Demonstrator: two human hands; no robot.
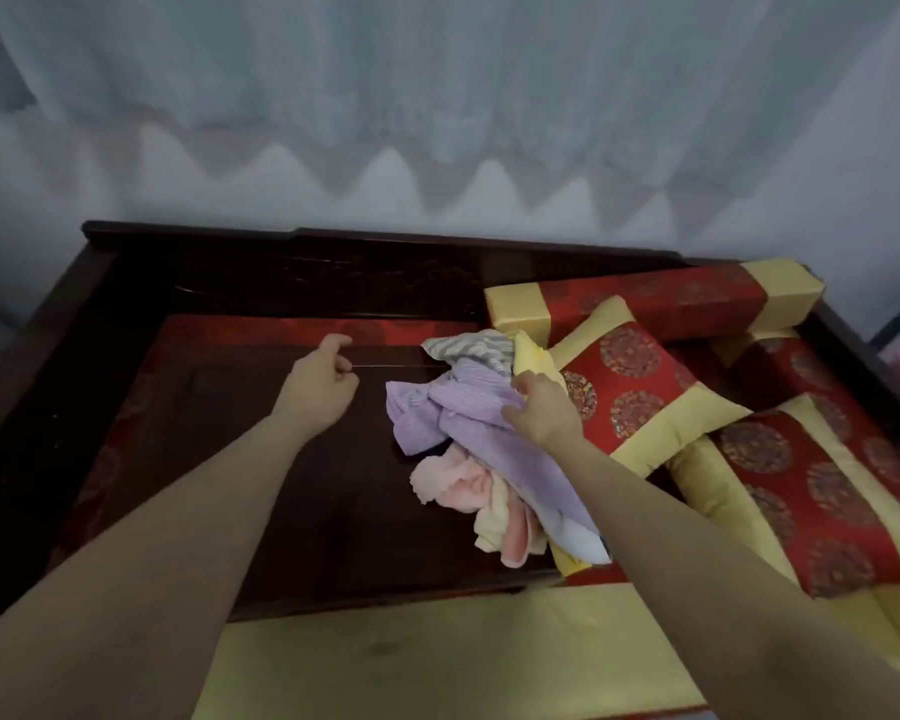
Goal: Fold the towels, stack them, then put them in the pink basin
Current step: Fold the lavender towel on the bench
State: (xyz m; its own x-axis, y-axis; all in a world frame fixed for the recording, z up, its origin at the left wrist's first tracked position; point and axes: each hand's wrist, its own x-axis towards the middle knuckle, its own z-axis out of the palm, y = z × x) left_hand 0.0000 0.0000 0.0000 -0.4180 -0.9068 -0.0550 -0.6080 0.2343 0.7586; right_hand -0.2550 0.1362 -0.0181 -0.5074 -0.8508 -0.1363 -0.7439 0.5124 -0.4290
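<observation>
So the right hand [541, 407] is down on the purple towel [468, 407], fingers curled into the fabric like it's pinching a bit of it, right at the top of the towel pile. The left hand [319, 383] is off to the left of the pile, well apart from it, loosely closed over the dark seat mat [302, 485]; can't tell if it's actually gripping anything, though there's a thin line running from it toward the pile. The pile itself is all crumpled, nothing folded: a grey striped towel [468, 348] pokes out behind the purple one, a yellow towel [533, 356] sits just right of that, and a pink towel [450, 483] plus a cream towel [494, 527] are bunched on the near side, partly under the purple. Just right of the pile, touching it, there's a red and gold cushion [640, 387], with more of those cushions stacked further right. Everything's on a dark wooden bench [281, 272], pale curtains [437, 96] behind it.
</observation>
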